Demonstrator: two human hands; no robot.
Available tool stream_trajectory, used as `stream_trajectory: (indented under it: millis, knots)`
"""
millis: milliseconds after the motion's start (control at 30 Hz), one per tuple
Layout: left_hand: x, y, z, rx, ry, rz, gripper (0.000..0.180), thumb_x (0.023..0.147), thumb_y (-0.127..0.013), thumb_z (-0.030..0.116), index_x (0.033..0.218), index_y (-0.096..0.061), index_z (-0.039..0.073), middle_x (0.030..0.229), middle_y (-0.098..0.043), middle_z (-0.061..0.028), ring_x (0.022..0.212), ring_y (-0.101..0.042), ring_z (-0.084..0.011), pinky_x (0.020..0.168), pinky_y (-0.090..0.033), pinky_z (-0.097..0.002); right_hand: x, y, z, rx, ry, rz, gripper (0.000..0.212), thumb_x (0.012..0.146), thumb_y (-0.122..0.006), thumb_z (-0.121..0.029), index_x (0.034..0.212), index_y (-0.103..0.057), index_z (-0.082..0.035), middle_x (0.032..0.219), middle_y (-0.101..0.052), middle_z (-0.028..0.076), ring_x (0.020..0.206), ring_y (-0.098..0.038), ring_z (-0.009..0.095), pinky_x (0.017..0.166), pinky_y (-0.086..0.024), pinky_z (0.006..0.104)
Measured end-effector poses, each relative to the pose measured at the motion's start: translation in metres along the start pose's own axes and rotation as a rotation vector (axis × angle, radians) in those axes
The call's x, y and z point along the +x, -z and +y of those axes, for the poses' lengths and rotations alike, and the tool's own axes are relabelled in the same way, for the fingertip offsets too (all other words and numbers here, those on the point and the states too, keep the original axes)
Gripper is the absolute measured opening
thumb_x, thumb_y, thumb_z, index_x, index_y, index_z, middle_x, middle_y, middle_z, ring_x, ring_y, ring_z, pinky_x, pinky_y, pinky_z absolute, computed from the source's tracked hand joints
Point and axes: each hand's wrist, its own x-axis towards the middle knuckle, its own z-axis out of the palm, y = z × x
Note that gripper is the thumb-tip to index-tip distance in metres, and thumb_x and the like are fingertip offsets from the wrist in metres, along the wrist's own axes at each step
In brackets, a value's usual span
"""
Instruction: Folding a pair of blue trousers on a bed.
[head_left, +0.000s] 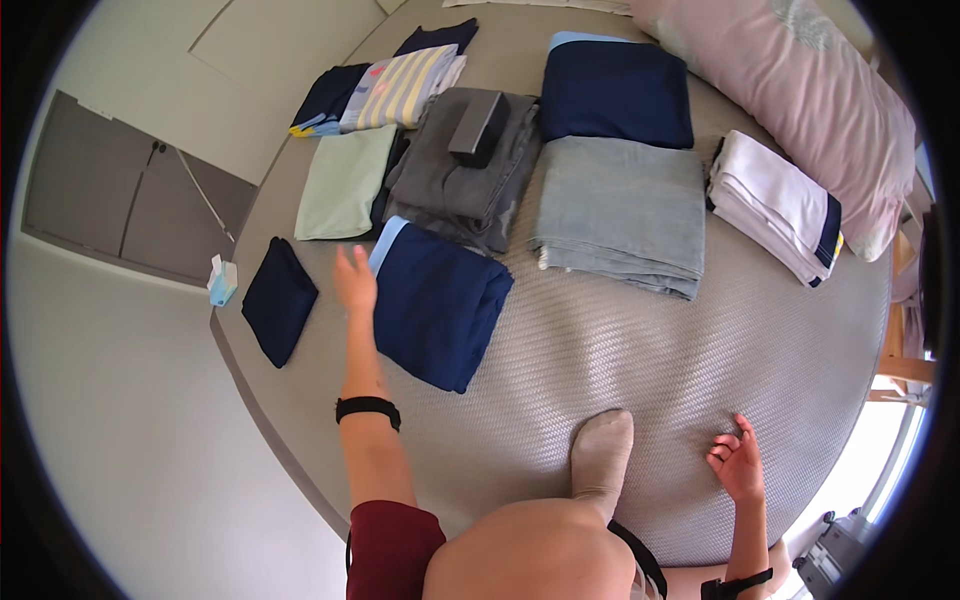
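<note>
Grey woven matting [560, 370] covers the bed and fills most of the frame, with a pale wall [110, 400] along its left side. On it, left of centre, lies a folded navy bundle with a light-blue band [445, 305], directly to the right of my left hand [355, 285]. It is nearly as long as it is wide, tilted down toward the lower right, its band at the upper-left corner beside my fingers. My left hand is much the nearer; it is open, fingers loosely extended up the frame, with nothing visible in its hold, though I cannot tell whether it touches the cloth. My right hand [738, 462] is half curled and empty, well apart at the lower right, and my socked foot [603, 450] lies between. A smaller navy bundle [280, 302], longer up and down the frame, lies left of my left hand. Above, a pale green folded cloth [345, 185] and a dark grey stack topped by a box [480, 128] crowd the banded bundle's upper side.
</note>
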Motion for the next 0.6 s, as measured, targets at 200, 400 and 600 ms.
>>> stream_trajectory:
  millis: [200, 400, 600]
  knots:
    - [0.017, 0.023, -0.048, -1.183, 0.895, 0.214, 0.065, 0.087, -0.056, 0.033, 0.134, -0.027, 0.000, 0.131, -0.035, -0.0192, 0.123, -0.039, -0.0297, 0.098, -0.037, -0.0491, -0.008, 0.002, -0.004, -0.069, 0.042, 0.144, 0.035, 0.098, -0.036, -0.033, 0.129, -0.038, -0.016, 0.094, -0.064, 0.010, 0.080, -0.064, 0.022, 0.074, -0.055, 0.0381]
    - [0.021, 0.056, -0.160, -1.612, 1.168, 0.395, 0.077, 0.082, -0.064, 0.033, 0.138, -0.018, 0.007, 0.135, -0.031, -0.0189, 0.123, -0.039, -0.0357, 0.102, -0.032, -0.0533, -0.001, -0.021, -0.001, -0.144, 0.029, 0.231, 0.033, 0.099, -0.036, -0.033, 0.127, -0.041, -0.016, 0.089, -0.065, 0.007, 0.076, -0.064, 0.019, 0.070, -0.054, 0.0331]
    - [0.019, 0.029, -0.113, -0.202, 0.687, 0.574, 0.056, 0.078, -0.068, 0.026, 0.120, -0.042, 0.002, 0.102, -0.054, -0.0235, 0.090, -0.056, -0.0347, 0.079, -0.045, -0.0506, -0.007, -0.025, -0.002, -0.253, 0.074, 0.341, 0.030, 0.098, -0.039, -0.032, 0.123, -0.044, -0.016, 0.087, -0.066, 0.005, 0.072, -0.064, 0.017, 0.065, -0.053, 0.0288]
